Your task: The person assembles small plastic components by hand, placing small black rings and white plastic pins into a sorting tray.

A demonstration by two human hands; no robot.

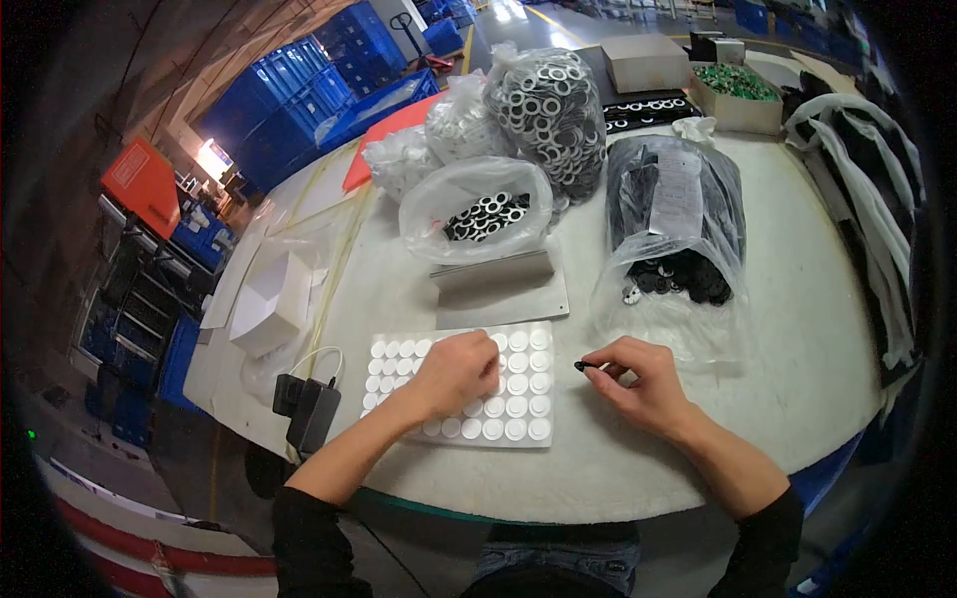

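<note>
A white tray [543,435] holding rows of round white discs [515,383] lies on the table in front of me. My left hand [460,373] rests over its middle, fingers curled down among the discs; whatever they grip is hidden. To the right of the tray, just above the tabletop, my right hand [641,379] pinches a small black piece [582,366] between thumb and fingertips. Beyond that hand, an open clear plastic bag [698,344] spills black round parts [688,276] at its mouth.
Behind the tray stands a bent metal plate [498,289]. An open bag of black-and-white rings [488,214] and a full bag of rings [546,110] sit farther back. A black power adapter [314,414] and a white box [271,304] lie left; a box of green parts [738,85] stands back right.
</note>
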